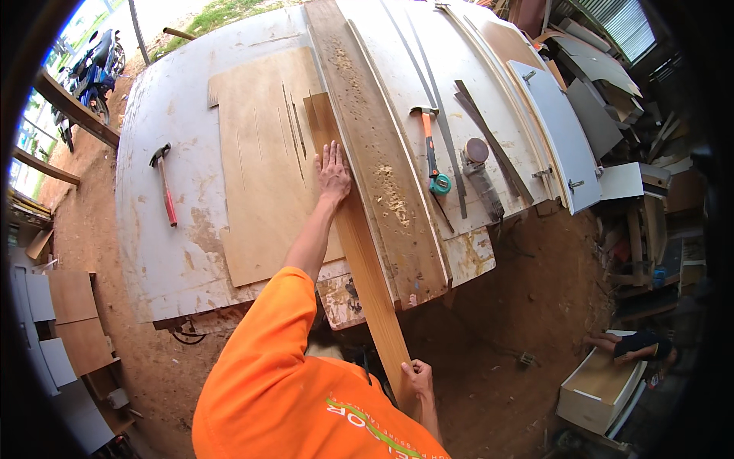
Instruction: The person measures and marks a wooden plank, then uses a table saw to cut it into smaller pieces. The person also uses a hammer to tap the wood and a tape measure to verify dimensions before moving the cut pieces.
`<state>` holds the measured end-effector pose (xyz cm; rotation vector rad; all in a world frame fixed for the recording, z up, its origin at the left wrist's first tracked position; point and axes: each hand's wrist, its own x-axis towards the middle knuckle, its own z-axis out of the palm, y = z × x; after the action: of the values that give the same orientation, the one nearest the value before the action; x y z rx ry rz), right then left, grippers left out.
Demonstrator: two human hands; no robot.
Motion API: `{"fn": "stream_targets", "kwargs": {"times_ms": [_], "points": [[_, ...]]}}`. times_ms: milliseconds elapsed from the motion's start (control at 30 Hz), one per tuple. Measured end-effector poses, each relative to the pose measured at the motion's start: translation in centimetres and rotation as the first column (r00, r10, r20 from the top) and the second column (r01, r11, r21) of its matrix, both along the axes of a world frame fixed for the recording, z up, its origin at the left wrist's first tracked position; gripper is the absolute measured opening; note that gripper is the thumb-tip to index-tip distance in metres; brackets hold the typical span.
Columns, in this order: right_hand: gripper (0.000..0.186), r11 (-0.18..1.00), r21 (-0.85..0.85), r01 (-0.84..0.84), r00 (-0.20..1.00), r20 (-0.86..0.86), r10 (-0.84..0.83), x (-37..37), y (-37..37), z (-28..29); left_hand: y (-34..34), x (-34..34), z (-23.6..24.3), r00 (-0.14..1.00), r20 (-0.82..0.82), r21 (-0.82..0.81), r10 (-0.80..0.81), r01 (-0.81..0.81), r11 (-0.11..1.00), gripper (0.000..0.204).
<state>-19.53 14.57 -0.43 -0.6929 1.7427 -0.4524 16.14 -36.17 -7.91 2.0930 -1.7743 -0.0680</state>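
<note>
Wood plank [365,252] on table [176,260]: my left hand [333,173] flat, fingers spread on it; right hand [419,380] gripping its near end. Red hammer [164,183] left of plank.

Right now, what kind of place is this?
Likely an open-air carpentry yard: a dirt floor, a large worn white worktable with a red-handled claw hammer, and a long pale wooden plank under both hands.

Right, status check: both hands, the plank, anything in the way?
Left hand flat on the long wooden plank. Right hand grips its near end. Worn board hard alongside; hammer and tape measure beyond.
</note>
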Motion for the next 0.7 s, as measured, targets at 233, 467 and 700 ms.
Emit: {"fn": "stream_targets", "kwargs": {"times_ms": [233, 467, 700], "points": [[0.031, 0.967, -0.174, -0.186, 0.978, -0.128, 0.165, 2.7, -3.1, -1.5, 0.1, 0.1, 0.2, 0.999, -0.048, -0.003, -0.013, 0.013, 1.0, 0.058], [0.026, 0.978, -0.16, -0.135, 0.978, -0.177, 0.106, 4.1, -4.4, -0.6, 0.2, 0.0, 0.4, 0.999, -0.033, -0.012, -0.011, 0.01, 1.0, 0.059], [0.025, 0.979, -0.165, -0.117, 0.976, -0.199, 0.084, 4.2, -4.2, -1.1, 0.1, 0.0, 0.5, 0.998, -0.055, -0.05, -0.011, 0.009, 0.999, 0.059]]}}
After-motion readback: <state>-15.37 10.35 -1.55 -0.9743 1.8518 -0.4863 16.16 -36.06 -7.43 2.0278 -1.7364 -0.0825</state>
